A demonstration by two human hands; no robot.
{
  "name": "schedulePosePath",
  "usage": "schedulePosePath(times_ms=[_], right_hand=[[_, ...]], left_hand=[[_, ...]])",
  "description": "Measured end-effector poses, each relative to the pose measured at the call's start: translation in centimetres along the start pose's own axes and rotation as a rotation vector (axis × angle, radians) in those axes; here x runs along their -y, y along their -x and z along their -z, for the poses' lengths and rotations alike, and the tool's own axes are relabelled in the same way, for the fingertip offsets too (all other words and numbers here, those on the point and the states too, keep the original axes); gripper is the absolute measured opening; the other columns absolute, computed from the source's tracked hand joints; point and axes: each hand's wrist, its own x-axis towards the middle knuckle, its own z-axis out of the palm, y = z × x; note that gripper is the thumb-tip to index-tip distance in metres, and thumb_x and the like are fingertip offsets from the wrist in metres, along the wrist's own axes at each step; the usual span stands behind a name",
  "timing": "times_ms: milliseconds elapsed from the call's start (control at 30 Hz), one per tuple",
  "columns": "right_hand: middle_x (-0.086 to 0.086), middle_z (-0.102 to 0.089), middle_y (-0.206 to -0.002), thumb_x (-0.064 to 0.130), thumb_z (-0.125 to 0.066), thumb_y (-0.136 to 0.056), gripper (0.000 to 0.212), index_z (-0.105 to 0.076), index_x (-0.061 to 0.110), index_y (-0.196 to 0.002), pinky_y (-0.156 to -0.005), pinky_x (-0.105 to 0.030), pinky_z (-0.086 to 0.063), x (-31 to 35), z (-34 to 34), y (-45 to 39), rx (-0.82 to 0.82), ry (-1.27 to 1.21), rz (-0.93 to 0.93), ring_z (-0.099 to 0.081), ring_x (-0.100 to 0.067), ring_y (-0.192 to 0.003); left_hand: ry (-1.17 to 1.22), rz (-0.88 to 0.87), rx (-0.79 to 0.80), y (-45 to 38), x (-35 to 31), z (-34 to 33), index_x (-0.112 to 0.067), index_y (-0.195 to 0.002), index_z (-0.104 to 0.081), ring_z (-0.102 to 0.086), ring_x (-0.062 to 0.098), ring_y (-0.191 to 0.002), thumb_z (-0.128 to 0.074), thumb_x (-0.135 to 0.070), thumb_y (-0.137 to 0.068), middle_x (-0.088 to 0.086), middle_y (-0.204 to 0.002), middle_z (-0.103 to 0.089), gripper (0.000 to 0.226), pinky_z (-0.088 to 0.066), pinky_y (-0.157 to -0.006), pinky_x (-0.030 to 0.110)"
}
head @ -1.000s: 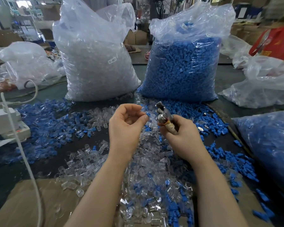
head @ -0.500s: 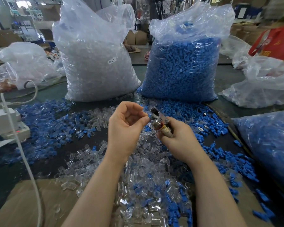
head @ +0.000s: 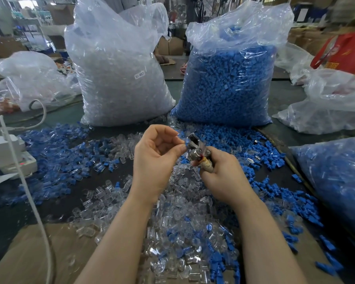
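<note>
My right hand (head: 221, 175) grips a small metal tool (head: 196, 149) with a taped handle, its metal head pointing up and left. My left hand (head: 155, 158) pinches a small blue and clear plastic piece (head: 184, 139) between thumb and fingertips, right against the tool's head. Both hands hover above a heap of loose clear caps (head: 178, 228) mixed with blue plastic parts (head: 223, 138) spread over the dark table (head: 74, 201).
A big bag of clear caps (head: 119, 78) and a big bag of blue parts (head: 230, 83) stand behind the hands. Another bag of blue parts (head: 336, 181) lies at the right. A white power strip (head: 6, 154) and cable (head: 29, 193) lie left. Cardboard (head: 29, 255) covers the near edge.
My left hand has moved right and closed its fingertips on the small piece at the tool's head. My right hand has tilted the tool towards the left hand.
</note>
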Motion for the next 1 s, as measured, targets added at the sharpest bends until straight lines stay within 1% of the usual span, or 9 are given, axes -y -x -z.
schedulePosePath(times_ms=[233,300,400,467,567,633,767,900,1000], right_hand=[[0.007,-0.063,-0.071,0.016,-0.055,-0.075,0.022,-0.060,0.031,-0.091,-0.058,-0.034,-0.044,0.0,-0.3,0.0,0.011,-0.023,-0.007,-0.055,-0.018,-0.066],[0.006,-0.060,-0.066,0.023,-0.051,-0.072,0.017,-0.057,0.026,-0.087,-0.054,-0.032,-0.037,0.0,-0.4,-0.1,-0.039,-0.022,-0.008,-0.053,-0.015,-0.063],[0.006,-0.055,-0.059,0.028,-0.047,-0.070,0.016,-0.056,0.022,-0.082,-0.049,-0.029,-0.030,-0.1,-0.2,-0.1,-0.145,0.004,-0.015,-0.049,-0.011,-0.057],[0.006,-0.052,-0.055,0.030,-0.047,-0.072,0.010,-0.052,0.024,-0.077,-0.047,-0.030,-0.028,-0.1,-0.1,0.0,-0.184,0.015,-0.038,-0.046,-0.013,-0.053],[0.008,-0.051,-0.056,0.031,-0.052,-0.077,0.012,-0.044,0.027,-0.069,-0.046,-0.028,-0.026,-0.4,0.1,-0.1,-0.227,0.096,-0.098,-0.045,-0.010,-0.053],[0.010,-0.049,-0.056,0.026,-0.060,-0.084,0.024,-0.042,0.027,-0.068,-0.045,-0.026,-0.023,-0.9,0.1,-0.3,-0.260,0.195,-0.154,-0.043,-0.008,-0.051],[0.008,-0.049,-0.061,0.031,-0.061,-0.088,0.027,-0.042,0.025,-0.070,-0.046,-0.025,-0.023,-1.6,0.5,-0.5,-0.285,0.342,-0.288,-0.041,-0.008,-0.054],[0.006,-0.050,-0.066,0.032,-0.058,-0.089,0.024,-0.044,0.023,-0.072,-0.049,-0.030,-0.027,-1.7,0.5,-0.5,-0.180,0.400,-0.283,-0.045,-0.016,-0.058],[0.007,-0.048,-0.066,0.033,-0.057,-0.087,0.024,-0.044,0.023,-0.071,-0.048,-0.030,-0.025,-1.3,0.0,-0.6,-0.089,0.402,-0.219,-0.044,-0.017,-0.059]], left_hand=[[-0.058,0.068,-0.006,-0.6,-0.3,0.9,-0.019,-0.092,-0.062,-0.070,0.008,-0.076,-0.080,0.004,-0.073,-0.006,-0.077,-0.073,0.035,-0.055,-0.072,0.020],[-0.245,0.085,-0.100,-1.1,0.0,2.4,-0.025,-0.088,-0.063,-0.071,0.005,-0.075,-0.084,-0.004,-0.071,-0.010,-0.076,-0.073,0.033,-0.056,-0.071,0.021],[-0.765,0.086,-0.348,-1.6,0.7,5.9,-0.030,-0.081,-0.063,-0.067,0.005,-0.072,-0.083,-0.016,-0.075,-0.016,-0.072,-0.068,0.025,-0.046,-0.065,0.022],[-1.065,0.139,-0.472,-1.4,1.5,8.3,-0.028,-0.084,-0.065,-0.066,0.020,-0.079,-0.078,-0.018,-0.080,-0.008,-0.079,-0.071,0.016,-0.037,-0.064,0.027],[-1.192,0.285,-0.557,-1.0,2.5,10.4,-0.018,-0.092,-0.069,-0.064,0.036,-0.089,-0.071,-0.010,-0.085,0.009,-0.089,-0.072,0.011,-0.037,-0.065,0.034],[-1.198,0.351,-0.568,-0.9,3.1,10.9,-0.014,-0.096,-0.071,-0.063,0.039,-0.091,-0.070,-0.006,-0.086,0.015,-0.094,-0.071,0.013,-0.038,-0.065,0.036],[-1.227,0.417,-0.528,-0.9,3.5,11.4,-0.011,-0.096,-0.074,-0.062,0.041,-0.092,-0.066,-0.001,-0.087,0.019,-0.098,-0.070,0.016,-0.048,-0.070,0.042],[-1.271,0.493,-0.441,-0.9,3.3,11.1,-0.012,-0.105,-0.075,-0.062,0.042,-0.098,-0.064,-0.005,-0.089,0.020,-0.108,-0.068,0.020,-0.051,-0.075,0.045],[-1.375,0.424,-0.336,-1.1,2.6,10.1,-0.017,-0.113,-0.073,-0.059,0.040,-0.103,-0.064,-0.015,-0.091,0.019,-0.113,-0.066,0.024,-0.049,-0.077,0.043]])
